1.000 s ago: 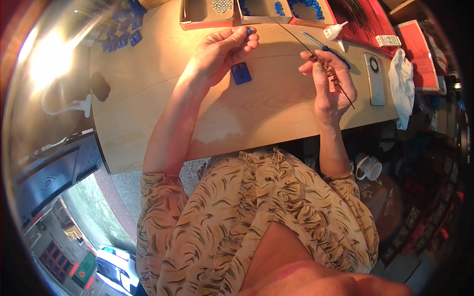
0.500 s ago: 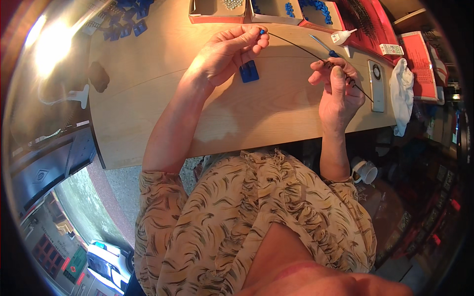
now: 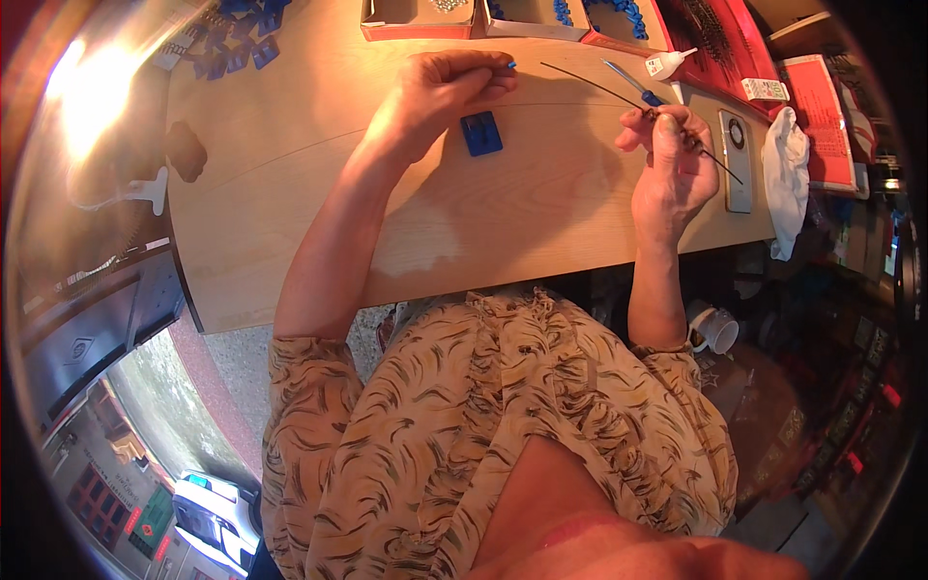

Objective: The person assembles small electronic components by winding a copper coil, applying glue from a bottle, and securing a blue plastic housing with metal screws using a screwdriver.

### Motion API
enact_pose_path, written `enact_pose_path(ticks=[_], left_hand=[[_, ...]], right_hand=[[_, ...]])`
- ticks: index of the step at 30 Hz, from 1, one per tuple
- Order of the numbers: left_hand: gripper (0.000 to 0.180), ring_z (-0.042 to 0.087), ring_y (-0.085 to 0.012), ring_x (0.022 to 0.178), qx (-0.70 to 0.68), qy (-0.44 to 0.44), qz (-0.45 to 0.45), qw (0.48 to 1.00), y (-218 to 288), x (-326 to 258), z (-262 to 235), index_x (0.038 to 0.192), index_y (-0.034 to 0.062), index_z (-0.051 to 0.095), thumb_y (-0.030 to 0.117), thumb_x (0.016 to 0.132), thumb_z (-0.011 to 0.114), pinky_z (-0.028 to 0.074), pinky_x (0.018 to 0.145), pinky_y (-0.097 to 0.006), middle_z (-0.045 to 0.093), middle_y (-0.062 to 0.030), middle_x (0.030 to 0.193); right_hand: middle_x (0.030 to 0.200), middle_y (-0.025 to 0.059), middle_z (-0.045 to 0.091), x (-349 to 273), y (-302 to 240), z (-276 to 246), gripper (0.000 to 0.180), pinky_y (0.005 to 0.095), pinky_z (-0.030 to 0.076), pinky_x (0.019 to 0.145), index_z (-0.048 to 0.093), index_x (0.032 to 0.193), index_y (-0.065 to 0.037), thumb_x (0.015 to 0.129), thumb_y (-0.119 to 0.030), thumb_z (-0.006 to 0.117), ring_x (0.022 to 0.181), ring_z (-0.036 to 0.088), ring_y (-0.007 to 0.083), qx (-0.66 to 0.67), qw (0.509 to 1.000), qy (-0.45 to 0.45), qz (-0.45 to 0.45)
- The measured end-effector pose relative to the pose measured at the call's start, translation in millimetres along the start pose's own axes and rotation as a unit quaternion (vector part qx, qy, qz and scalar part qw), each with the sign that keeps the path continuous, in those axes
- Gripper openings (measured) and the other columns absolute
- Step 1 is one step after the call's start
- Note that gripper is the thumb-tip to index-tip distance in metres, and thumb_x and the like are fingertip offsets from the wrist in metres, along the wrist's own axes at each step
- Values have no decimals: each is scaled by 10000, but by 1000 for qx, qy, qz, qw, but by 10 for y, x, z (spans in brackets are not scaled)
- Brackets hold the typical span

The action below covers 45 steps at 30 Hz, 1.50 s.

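My left hand (image 3: 445, 95) is closed, pinching a small blue piece (image 3: 511, 65) between thumb and fingertips over the far middle of the table. Closed too, my right hand (image 3: 674, 159) grips a thin dark wire (image 3: 592, 82) around its coiled middle. The wire's straight end points up and left toward the blue piece, with a gap between them. Its other end sticks out to the lower right past my fingers. Between the hands, closer to the left one, a square blue block (image 3: 481, 133) with a slotted top lies on the wooden table (image 3: 464, 237).
Along the far edge stand open boxes (image 3: 418, 32) with beads and small blue parts. A screwdriver (image 3: 633, 83), a white dropper bottle (image 3: 667, 64), a phone (image 3: 737, 159) and a white cloth (image 3: 786, 184) lie at right. Several blue blocks (image 3: 238, 56) sit far left, near a bright lamp.
The wire's straight end has come away from the blue piece at my left fingertips. My right hand has shifted slightly right with the wire, and my left fingers have closed more.
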State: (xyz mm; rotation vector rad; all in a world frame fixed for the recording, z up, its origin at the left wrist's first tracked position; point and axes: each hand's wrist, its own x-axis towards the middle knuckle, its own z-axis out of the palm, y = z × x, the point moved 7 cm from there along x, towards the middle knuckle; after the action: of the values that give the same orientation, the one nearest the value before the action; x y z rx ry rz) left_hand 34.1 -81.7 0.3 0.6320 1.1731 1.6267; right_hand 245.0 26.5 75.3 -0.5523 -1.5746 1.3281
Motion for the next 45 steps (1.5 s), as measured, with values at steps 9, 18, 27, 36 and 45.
enact_pose_path(ticks=[9, 18, 27, 36, 45], left_hand=[[234, 664, -102, 713, 452, 137, 95, 877, 270, 94, -150, 916, 28, 768, 225, 793, 798, 537, 645, -263, 722, -56, 766], [209, 703, -126, 773, 532, 98, 153, 827, 625, -266, -195, 946, 1, 752, 168, 822, 776, 537, 673, -251, 743, -54, 813], [136, 626, -85, 668, 391, 179, 101, 897, 496, -763, -190, 846, -4, 685, 118, 903, 703, 489, 629, -227, 670, -37, 737], [421, 417, -85, 583, 209, 172, 153, 951, 319, -816, -349, 696, 37, 535, 278, 1041, 514, 383, 582, -259, 464, -6, 610], [429, 650, -233, 1082, 159, 97, 58, 981, 257, -785, -97, 1225, -70, 627, 302, 1033, 533, 496, 951, -357, 682, -168, 1151]], right_hand=[[1021, 86, 689, 39, 84, 102, 258, 282, 566, 712, 677, 1101, -48, 852, 6, 715, 830, 685, 186, -275, 907, -205, -246], [1156, 119, 632, -98, 212, 77, 331, 357, 546, 838, 688, 1097, -56, 767, -39, 667, 956, 641, 250, -492, 718, -318, -376], [1217, 136, 630, -154, 241, 8, 375, 356, 537, 899, 676, 1171, -64, 800, -63, 622, 1032, 643, 257, -503, 706, -335, -368], [1137, 111, 676, -74, 103, -366, 382, 345, 544, 871, 683, 1166, -101, 790, -44, 644, 1019, 659, 243, -490, 754, -259, -352], [1191, 221, 612, 1312, 516, -3277, 465, 475, 501, 886, 632, 1179, -46, 837, -353, 702, 1090, 595, 410, -808, 577, 32, -114]])
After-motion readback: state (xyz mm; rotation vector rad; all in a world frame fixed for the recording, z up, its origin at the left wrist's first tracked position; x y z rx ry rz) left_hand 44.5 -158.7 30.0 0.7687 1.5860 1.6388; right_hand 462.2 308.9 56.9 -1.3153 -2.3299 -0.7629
